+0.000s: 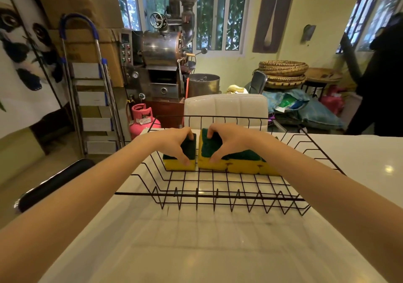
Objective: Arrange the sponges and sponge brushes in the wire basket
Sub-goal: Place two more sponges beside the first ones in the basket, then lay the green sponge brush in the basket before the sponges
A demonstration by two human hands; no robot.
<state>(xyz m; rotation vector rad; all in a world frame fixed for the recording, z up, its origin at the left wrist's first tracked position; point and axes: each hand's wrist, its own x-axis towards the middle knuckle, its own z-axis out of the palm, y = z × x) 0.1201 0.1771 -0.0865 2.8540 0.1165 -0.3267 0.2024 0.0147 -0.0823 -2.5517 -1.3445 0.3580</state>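
Your left hand (174, 139) pinches one sponge (181, 159), your right hand (229, 138) grips another sponge (210, 151), both inside the wire basket (209, 195) on the counter (196, 250). No readable labels anywhere.

place: coffee-roasting workshop | evidence: drum roaster (162, 49), gas cylinder (142, 119), woven trays (283, 67), stepladder (87, 82)

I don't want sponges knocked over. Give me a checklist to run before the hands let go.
1. Left hand grips the left sponge: ok.
2. Right hand grips the right sponge: ok.
3. Both sponges sit inside the wire basket: ok.
4. Green sides up, matching: ok.
5. Sponges pushed together: not ok, a gap shows.
6. Sponge brushes in the basket: cannot tell, none visible.
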